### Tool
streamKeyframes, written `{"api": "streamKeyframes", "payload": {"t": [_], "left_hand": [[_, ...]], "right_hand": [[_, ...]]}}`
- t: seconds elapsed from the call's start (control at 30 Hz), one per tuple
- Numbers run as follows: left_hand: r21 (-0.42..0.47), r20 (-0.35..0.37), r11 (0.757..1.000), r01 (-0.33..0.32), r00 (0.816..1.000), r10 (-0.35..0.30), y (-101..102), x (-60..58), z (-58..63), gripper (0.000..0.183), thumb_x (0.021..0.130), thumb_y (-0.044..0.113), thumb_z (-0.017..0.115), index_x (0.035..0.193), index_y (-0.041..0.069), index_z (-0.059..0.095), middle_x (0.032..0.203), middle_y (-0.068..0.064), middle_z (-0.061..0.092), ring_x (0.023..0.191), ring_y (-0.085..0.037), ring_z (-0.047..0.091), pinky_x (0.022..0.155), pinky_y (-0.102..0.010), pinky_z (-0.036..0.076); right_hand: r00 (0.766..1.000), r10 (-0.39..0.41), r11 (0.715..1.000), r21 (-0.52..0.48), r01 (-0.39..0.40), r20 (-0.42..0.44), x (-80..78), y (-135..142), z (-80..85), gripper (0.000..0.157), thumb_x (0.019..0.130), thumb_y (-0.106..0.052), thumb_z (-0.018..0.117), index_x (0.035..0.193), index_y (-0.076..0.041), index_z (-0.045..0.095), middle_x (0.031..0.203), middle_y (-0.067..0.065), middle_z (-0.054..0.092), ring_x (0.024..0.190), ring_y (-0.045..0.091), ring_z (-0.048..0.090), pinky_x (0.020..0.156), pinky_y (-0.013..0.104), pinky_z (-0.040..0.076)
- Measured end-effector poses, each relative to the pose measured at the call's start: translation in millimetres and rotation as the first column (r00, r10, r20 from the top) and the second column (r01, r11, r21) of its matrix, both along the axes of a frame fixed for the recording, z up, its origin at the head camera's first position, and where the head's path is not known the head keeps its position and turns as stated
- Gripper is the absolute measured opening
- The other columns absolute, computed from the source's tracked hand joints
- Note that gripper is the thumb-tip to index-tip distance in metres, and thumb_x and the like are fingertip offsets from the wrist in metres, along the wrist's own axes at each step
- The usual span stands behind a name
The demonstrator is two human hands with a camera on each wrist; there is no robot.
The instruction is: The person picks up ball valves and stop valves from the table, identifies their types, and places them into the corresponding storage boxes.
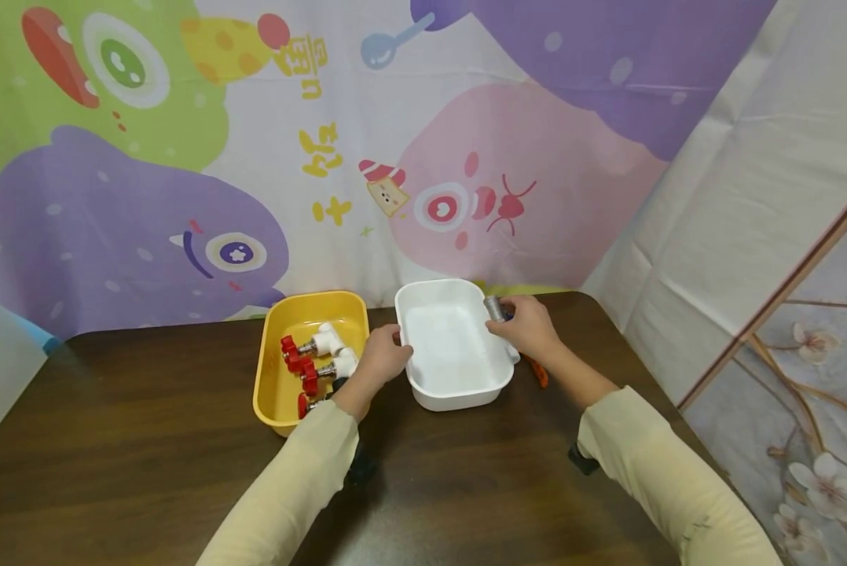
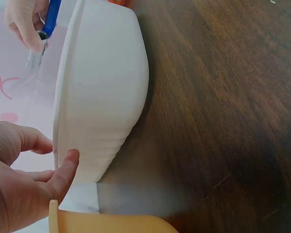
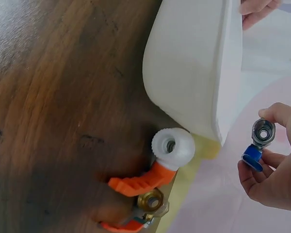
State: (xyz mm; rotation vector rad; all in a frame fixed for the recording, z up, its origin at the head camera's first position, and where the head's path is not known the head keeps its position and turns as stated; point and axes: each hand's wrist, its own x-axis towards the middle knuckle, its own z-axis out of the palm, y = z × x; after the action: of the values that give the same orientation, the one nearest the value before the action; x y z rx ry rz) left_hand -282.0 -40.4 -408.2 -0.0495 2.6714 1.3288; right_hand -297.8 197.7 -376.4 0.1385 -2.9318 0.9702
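Cartoon-printed cloth (image 1: pixel 296 259) hangs behind a dark wood-grain bench (image 1: pixel 438 495) bearing a white, rounded rectangular plastic basin (image 1: pixel 459 400). By its right rim, raised above the bench, a silvery metal valve with a blue handle (image 3: pixel 263 134) is pinched between the thumb and fingers of the right hand (image 1: pixel 533 326); those of the left hand (image 1: pixel 383 358) pinch the basin's left rim. To handle it well, steady the rim, keep the valve above the basin's wall and clear of the white plastic valve with an orange lever (image 3: pixel 173 146) just beside it, and lower rather than drop it.
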Motion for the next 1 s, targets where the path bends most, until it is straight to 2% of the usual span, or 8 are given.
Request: {"api": "streamKeyframes", "payload": {"t": [0.13,0.37,0.57,0.83,1.0], "left_hand": [[0.001,0.003,1.000,-0.001,1.000,0.001,-0.4,0.7,0.5,0.043,0.089,0.012,0.054,0.130,-0.001,0.049,0.120,-0.017,0.059,0.102,-0.026,0.057,0.083,-0.036,0.051],[-0.002,0.012,1.000,0.001,1.000,-0.001,0.0,0.9,1.6,0.047,0.090,0.012,0.054,0.135,-0.002,0.045,0.125,-0.018,0.056,0.108,-0.027,0.056,0.088,-0.039,0.050],[-0.006,0.000,1.000,0.004,1.000,-0.004,-0.6,0.5,0.9,0.048,0.090,0.013,0.054,0.135,-0.002,0.045,0.125,-0.018,0.056,0.109,-0.027,0.056,0.088,-0.039,0.050],[-0.004,-0.015,1.000,0.009,1.000,-0.009,-1.4,2.1,2.8,0.045,0.090,0.011,0.054,0.132,-0.003,0.048,0.120,-0.018,0.059,0.103,-0.027,0.057,0.084,-0.037,0.051],[0.000,-0.026,1.000,0.014,1.000,-0.014,-1.2,3.4,3.7,0.039,0.089,0.010,0.054,0.125,-0.003,0.053,0.113,-0.017,0.061,0.096,-0.026,0.058,0.078,-0.034,0.051]], "right_hand": [[1.000,0.014,1.000,-0.014,-0.014,0.004,-2.1,-6.6,-0.6,0.052,0.082,-0.025,0.069,0.124,0.002,0.056,0.118,0.019,0.061,0.098,0.029,0.059,0.081,0.040,0.053],[1.000,0.018,1.000,0.025,-0.018,-0.006,-2.9,-17.5,-1.3,0.051,0.081,-0.026,0.068,0.122,0.002,0.058,0.117,0.019,0.057,0.101,0.030,0.055,0.080,0.039,0.051],[0.999,0.033,0.999,0.005,-0.033,-0.001,-4.2,-26.4,-2.7,0.052,0.081,-0.026,0.068,0.123,0.002,0.056,0.116,0.019,0.057,0.101,0.030,0.056,0.080,0.038,0.051],[0.999,0.041,0.999,-0.016,-0.041,-0.006,-6.4,-38.9,-7.4,0.049,0.079,-0.025,0.069,0.120,0.001,0.058,0.113,0.019,0.060,0.099,0.029,0.057,0.078,0.037,0.050],[0.999,0.054,0.998,-0.013,-0.054,-0.006,-6.5,-46.6,-10.3,0.047,0.079,-0.024,0.069,0.118,0.000,0.060,0.109,0.017,0.063,0.093,0.027,0.060,0.073,0.034,0.051]]}}
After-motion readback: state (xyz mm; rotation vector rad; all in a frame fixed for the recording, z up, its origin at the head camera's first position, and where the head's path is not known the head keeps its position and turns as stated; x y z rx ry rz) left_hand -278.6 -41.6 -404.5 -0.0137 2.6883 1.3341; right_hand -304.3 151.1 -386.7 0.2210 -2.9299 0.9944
